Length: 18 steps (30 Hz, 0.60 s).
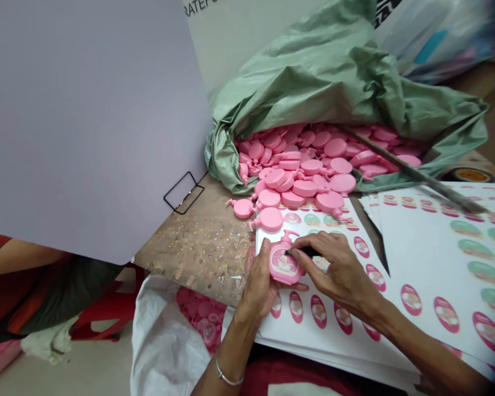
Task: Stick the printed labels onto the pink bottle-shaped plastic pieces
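Note:
My left hand [260, 283] is closed around a small pink round bottle [283, 263] with a spout on top, held upright over a sticker sheet [313, 324]. A pale label shows on the bottle's face. My right hand [337, 267] pinches a thin dark tool [303, 252] and presses its tip against the bottle's upper edge. A silver bangle [226, 377] circles my left wrist.
A green plastic sack [330, 82] spills several pink bottles [309, 170] onto the worn wooden table [202, 242]. More sticker sheets [445, 242] lie to the right. A white bag [169, 341] with labelled bottles sits below the table edge. A large grey board [86, 121] stands at left.

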Each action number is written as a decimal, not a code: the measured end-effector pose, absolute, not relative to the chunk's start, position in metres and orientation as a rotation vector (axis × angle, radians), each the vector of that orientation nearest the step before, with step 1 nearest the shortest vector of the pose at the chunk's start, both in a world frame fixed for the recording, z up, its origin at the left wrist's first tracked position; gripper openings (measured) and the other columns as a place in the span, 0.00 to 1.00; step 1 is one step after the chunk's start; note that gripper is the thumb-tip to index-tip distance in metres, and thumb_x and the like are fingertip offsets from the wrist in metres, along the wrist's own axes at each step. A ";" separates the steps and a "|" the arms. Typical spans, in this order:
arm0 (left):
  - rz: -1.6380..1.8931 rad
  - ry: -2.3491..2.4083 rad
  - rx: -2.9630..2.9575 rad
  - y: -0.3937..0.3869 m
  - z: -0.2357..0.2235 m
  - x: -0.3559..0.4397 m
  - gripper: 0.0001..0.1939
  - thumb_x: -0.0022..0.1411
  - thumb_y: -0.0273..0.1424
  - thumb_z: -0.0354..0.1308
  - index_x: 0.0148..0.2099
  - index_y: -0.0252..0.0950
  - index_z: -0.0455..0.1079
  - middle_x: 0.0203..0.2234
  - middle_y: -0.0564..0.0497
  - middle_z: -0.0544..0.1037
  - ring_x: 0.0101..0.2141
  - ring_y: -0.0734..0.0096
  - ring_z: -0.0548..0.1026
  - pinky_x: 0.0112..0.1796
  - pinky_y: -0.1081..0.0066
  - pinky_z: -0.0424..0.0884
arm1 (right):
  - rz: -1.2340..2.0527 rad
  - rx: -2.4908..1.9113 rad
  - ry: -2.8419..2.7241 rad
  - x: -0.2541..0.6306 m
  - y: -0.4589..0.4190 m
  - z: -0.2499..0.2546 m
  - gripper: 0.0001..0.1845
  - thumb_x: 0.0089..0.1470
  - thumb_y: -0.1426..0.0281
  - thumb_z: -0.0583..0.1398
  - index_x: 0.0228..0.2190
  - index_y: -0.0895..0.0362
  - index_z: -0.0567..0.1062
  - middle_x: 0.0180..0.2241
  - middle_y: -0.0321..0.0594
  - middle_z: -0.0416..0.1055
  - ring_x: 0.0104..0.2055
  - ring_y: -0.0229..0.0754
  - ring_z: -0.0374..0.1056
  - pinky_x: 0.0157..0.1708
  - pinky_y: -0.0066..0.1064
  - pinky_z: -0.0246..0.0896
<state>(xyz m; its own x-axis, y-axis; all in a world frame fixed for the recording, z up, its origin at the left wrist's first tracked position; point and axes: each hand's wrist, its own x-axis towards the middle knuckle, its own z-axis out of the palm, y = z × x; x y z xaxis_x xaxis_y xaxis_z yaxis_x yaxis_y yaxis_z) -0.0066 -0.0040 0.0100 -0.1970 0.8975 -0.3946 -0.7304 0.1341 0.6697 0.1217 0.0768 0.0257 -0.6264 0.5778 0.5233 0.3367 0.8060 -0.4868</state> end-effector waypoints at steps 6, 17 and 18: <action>1.499 0.983 0.225 0.002 0.014 -0.006 0.28 0.63 0.48 0.52 0.55 0.30 0.70 0.40 0.41 0.79 0.37 0.61 0.79 0.32 0.65 0.79 | 0.260 -0.669 -2.233 0.123 0.086 0.029 0.03 0.58 0.73 0.59 0.36 0.55 0.72 0.30 0.37 0.74 0.33 0.41 0.67 0.40 0.39 0.51; 1.434 0.965 0.294 0.008 0.015 -0.001 0.24 0.65 0.45 0.52 0.52 0.31 0.72 0.40 0.43 0.79 0.37 0.61 0.79 0.33 0.66 0.79 | 0.478 -0.548 -2.299 0.128 0.100 0.023 0.02 0.56 0.72 0.61 0.33 0.54 0.71 0.29 0.35 0.73 0.31 0.40 0.64 0.39 0.38 0.51; 1.431 0.970 0.291 0.010 0.014 -0.001 0.24 0.65 0.44 0.52 0.51 0.31 0.72 0.40 0.43 0.79 0.37 0.61 0.79 0.33 0.66 0.79 | 0.507 -0.545 -2.286 0.128 0.100 0.024 0.02 0.55 0.71 0.62 0.32 0.54 0.71 0.28 0.35 0.73 0.31 0.40 0.64 0.38 0.38 0.52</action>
